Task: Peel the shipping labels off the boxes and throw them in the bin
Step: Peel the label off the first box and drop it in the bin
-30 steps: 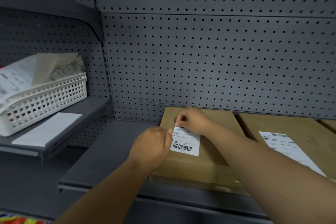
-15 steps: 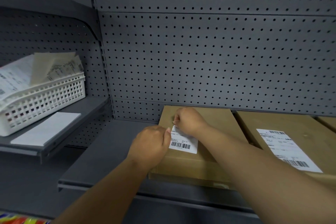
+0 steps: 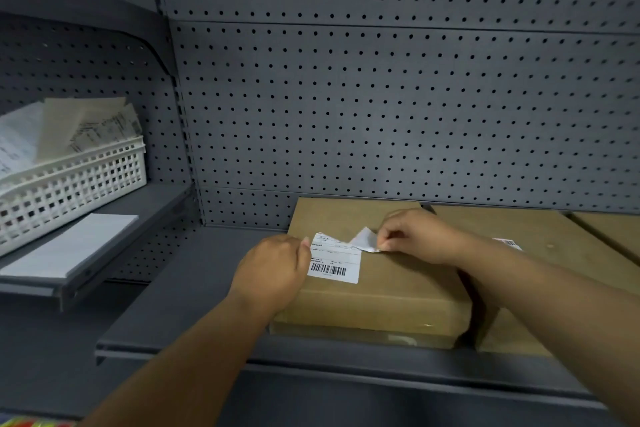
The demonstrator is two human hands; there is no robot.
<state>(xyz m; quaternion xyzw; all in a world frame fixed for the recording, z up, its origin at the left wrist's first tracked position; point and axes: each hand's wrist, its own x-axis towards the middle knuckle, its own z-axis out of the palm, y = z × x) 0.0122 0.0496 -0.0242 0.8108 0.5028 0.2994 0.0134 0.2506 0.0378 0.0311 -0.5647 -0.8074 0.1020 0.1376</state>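
A brown cardboard box (image 3: 398, 291) lies flat on the grey shelf (image 3: 180, 288). On its top sits a white shipping label (image 3: 334, 262) with a barcode. My right hand (image 3: 412, 236) pinches the label's upper right corner, which is lifted and folded back off the cardboard. My left hand (image 3: 273, 270) is closed, its fingertips pressing on the label's left edge and the box. A second brown box (image 3: 554, 253) lies to the right, its own label (image 3: 507, 243) mostly hidden behind my right forearm.
A white lattice basket (image 3: 79, 191) full of peeled labels stands on a higher shelf at the left, with a white sheet (image 3: 69, 246) in front of it. Grey pegboard (image 3: 381, 107) backs the shelves. A third box (image 3: 613, 232) shows at the far right.
My right hand has moved to the right along the label's top edge and pulled its upper right corner up off the box. My left hand stays at the label's left edge.
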